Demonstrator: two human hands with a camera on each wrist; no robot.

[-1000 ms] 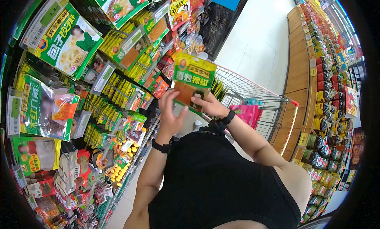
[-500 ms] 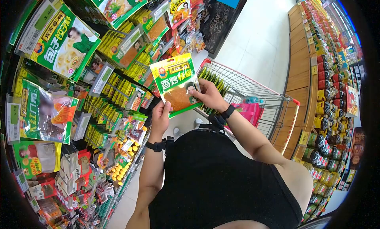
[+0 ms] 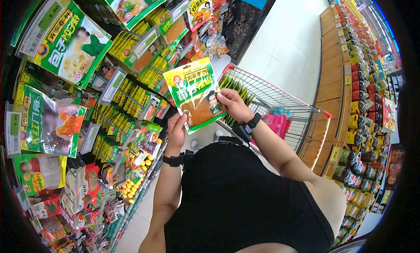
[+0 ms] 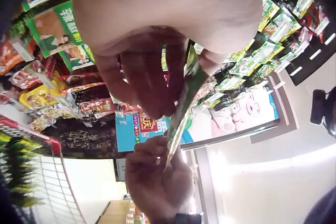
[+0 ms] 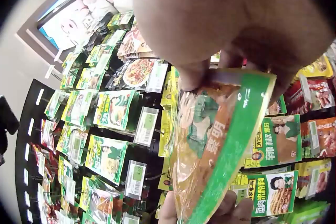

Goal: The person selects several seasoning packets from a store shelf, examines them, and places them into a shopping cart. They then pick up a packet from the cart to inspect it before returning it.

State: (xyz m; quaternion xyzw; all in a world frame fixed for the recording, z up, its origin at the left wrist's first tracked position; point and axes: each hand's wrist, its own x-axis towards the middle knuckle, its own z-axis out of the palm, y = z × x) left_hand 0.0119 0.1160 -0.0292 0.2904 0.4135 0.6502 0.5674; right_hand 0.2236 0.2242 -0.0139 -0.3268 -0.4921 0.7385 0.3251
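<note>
A green and yellow seasoning packet [image 3: 194, 95] with an orange-brown window is held tilted, front up, between both hands. My right hand [image 3: 235, 105] pinches its right edge, thumb on the front. At the lower left corner, my left hand [image 3: 176, 131] grips it between thumb and fingers. The left wrist view shows the packet [image 4: 184, 108] nearly edge-on, with the left hand [image 4: 152, 66] above and the right hand [image 4: 157, 179] below. In the right wrist view the packet [image 5: 215, 134] bulges under the right hand [image 5: 236, 29].
Racks of hanging packets [image 3: 131, 95] with price tags fill the left side. A wire shopping cart [image 3: 271, 93] stands ahead to the right, holding a pink bag [image 3: 276, 123] and a row of green packets [image 3: 236, 87]. Wooden shelving [image 3: 329, 78] with jars lines the right.
The packet has come left and lower, closer to the left hand. That hand was spread beside it one second ago and now grips its lower corner. The right hand keeps its hold.
</note>
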